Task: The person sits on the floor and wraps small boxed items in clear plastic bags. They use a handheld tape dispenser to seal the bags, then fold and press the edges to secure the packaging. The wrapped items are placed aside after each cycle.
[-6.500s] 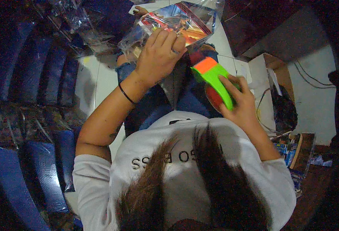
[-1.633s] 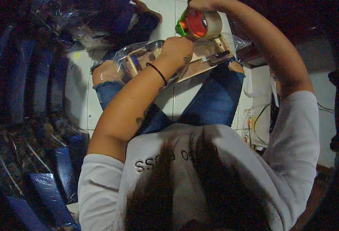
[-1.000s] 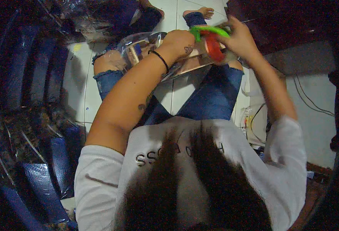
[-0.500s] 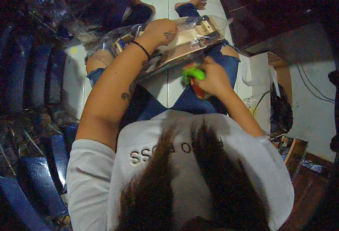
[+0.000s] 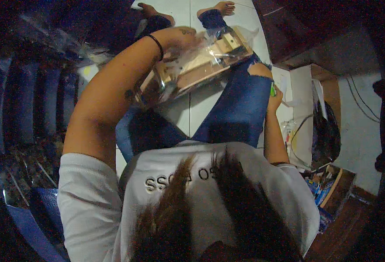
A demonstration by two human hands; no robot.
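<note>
A pale wooden frame-like piece (image 5: 207,72) lies tilted across my thighs, wrapped in clear shiny plastic (image 5: 159,85). My left hand (image 5: 186,38) is at its far edge, fingers closed on the plastic; motion blurs the fingertips. Out beside my right knee, my right hand (image 5: 276,99) is closed round a bright green object (image 5: 272,90). Only a small part of that object shows, so its kind cannot be made out.
White floor tiles (image 5: 190,109) show between my legs. Dark blue wrapped stacks (image 5: 20,100) stand at the left. To the right are a white panel (image 5: 302,113), a black bag (image 5: 325,131) and an open wooden box of small items (image 5: 328,185).
My right hand has moved from beside the wrapped piece out to the right of my knee, carrying the green object. My left hand has shifted slightly along the plastic.
</note>
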